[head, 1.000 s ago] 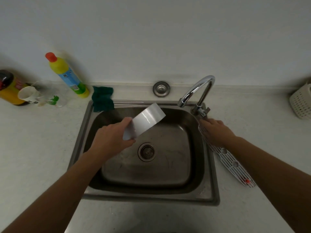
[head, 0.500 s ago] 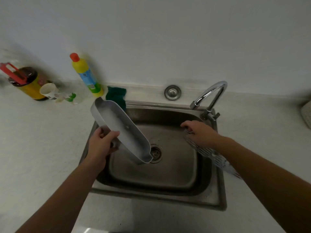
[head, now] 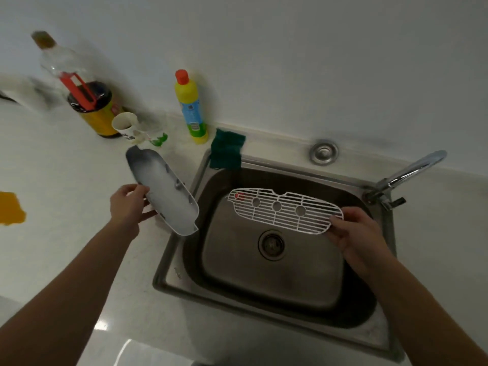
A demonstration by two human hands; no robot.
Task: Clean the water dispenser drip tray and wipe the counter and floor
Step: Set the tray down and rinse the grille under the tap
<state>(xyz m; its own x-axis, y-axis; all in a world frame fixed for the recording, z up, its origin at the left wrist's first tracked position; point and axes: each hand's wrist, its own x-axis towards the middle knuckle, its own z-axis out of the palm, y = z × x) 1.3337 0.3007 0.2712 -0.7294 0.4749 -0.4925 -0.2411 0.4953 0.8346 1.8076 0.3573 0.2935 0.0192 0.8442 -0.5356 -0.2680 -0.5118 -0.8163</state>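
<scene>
My left hand (head: 130,206) grips the grey drip tray basin (head: 165,191), held over the white counter (head: 66,170) just left of the steel sink (head: 277,281), its hollow side facing up. My right hand (head: 355,235) pinches the right end of the white slotted tray grate (head: 284,210), which hangs flat over the sink bowl above the drain (head: 272,244). The grate has three round holes and a red dot at its left end.
A green cloth (head: 227,151) drapes over the sink's back left corner. A yellow detergent bottle (head: 191,109), a paper cup (head: 126,126), a yellow jar (head: 95,109) and a clear bottle (head: 56,56) stand by the wall. The tap (head: 406,175) is at right. An orange spill (head: 10,208) lies on the counter's left.
My left hand carried the tray basin out of the sink to the counter on the left. My right hand lifted the grate from the sink's right rim over the bowl.
</scene>
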